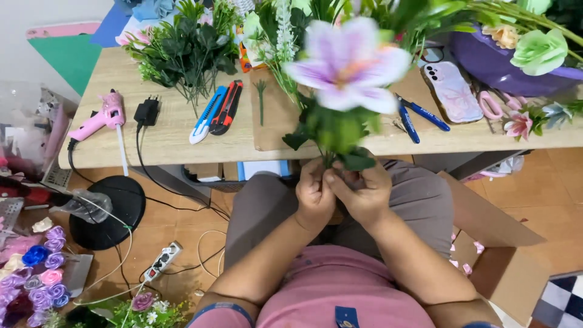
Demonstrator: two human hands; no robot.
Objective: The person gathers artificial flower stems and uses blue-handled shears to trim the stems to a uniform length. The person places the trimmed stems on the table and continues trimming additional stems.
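Both hands' fingers (331, 179) pinch artificial lily (352, 64) stem below leaves, bloom above.

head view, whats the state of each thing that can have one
lily: upright, stem held in both hands, blurred
left hand: closed on the stem
right hand: closed on the stem
glue gun: lying on the table, corded
adapter: lying flat, not in a socket
blue cutter: flat, blade not showing
pliers: flat, handles apart
phone: face down
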